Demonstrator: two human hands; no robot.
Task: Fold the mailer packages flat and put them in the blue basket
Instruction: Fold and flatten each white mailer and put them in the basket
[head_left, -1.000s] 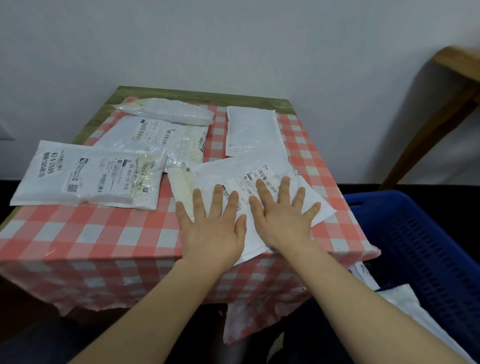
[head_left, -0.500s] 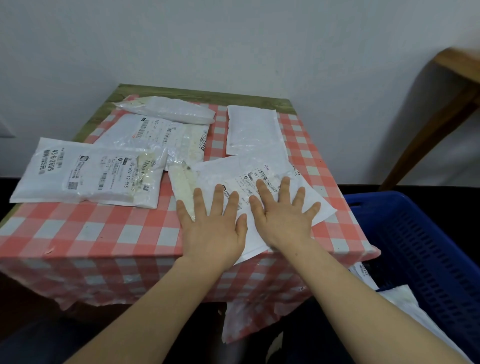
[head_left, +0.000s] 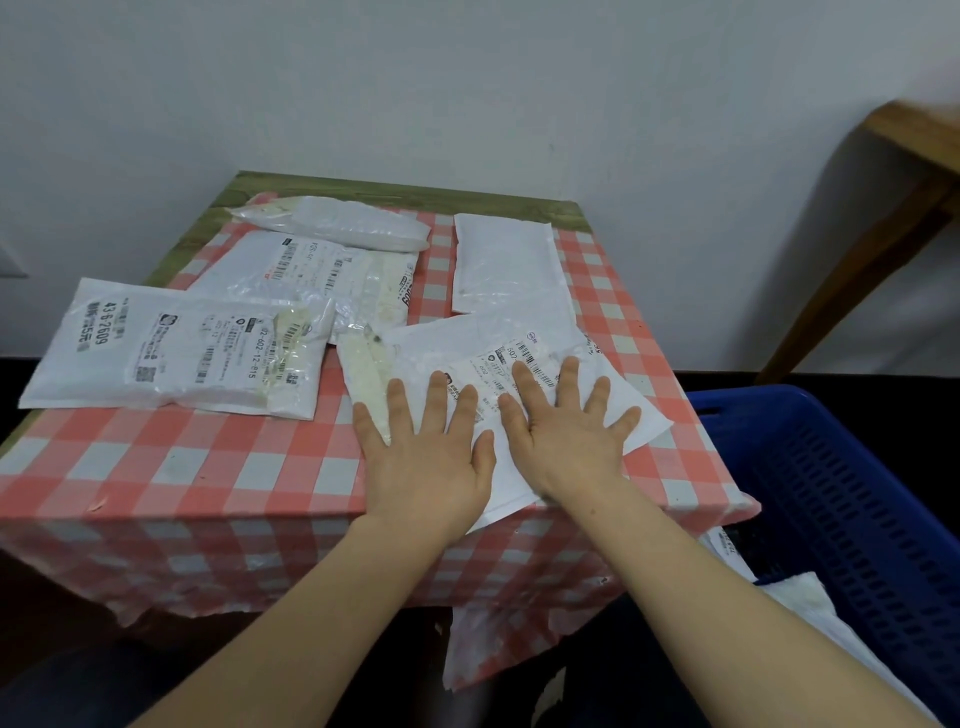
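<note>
Both hands, left (head_left: 427, 457) and right (head_left: 566, 436), are laid flat, fingers straight, on the white plastic mailer (head_left: 498, 374), gripping nothing. At 3 o'clock, the blue plastic basket (head_left: 852, 499) is cut off.

Head view, downward over table (head_left: 156, 467)

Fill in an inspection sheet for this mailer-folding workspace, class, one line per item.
Surface: table under a red-and-white checked cloth.
Job's things: nearest mailer lies flat at the front edge; four other mailers lie behind and left; blue basket stands right, holding white packages.
Clutter: nothing seen.
Grippers: left hand and right hand press flat on the nearest mailer, fingers straight.
Cables: nothing seen.
Surroundings: white wall; wooden furniture far right.
</note>
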